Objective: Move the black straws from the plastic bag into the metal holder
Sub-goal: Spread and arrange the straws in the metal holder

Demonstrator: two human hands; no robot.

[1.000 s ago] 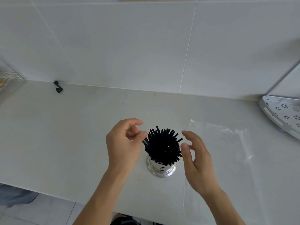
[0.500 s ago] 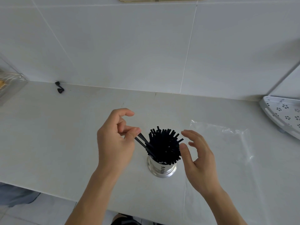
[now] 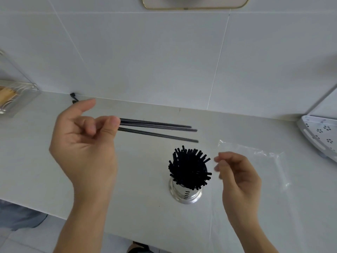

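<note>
A shiny metal holder (image 3: 185,194) stands upright on the white counter, packed with several black straws (image 3: 189,168) that fan out of its top. My left hand (image 3: 85,143) is raised left of the holder and pinches three black straws (image 3: 156,129) by one end; they point right, level above the counter and clear of the holder. My right hand (image 3: 237,176) hovers just right of the holder with fingers loosely curled and nothing in them. The clear plastic bag (image 3: 255,161) lies flat on the counter behind and under my right hand.
A white perforated corner rack (image 3: 321,136) sits at the right edge. A clear box (image 3: 16,95) with light brown contents stands at the far left. A small black object (image 3: 73,97) lies by the tiled wall. The counter's front edge runs below my forearms.
My left hand has drawn three straws out of the holder's bundle and lifted them up and to the left. My right hand stayed beside the holder.
</note>
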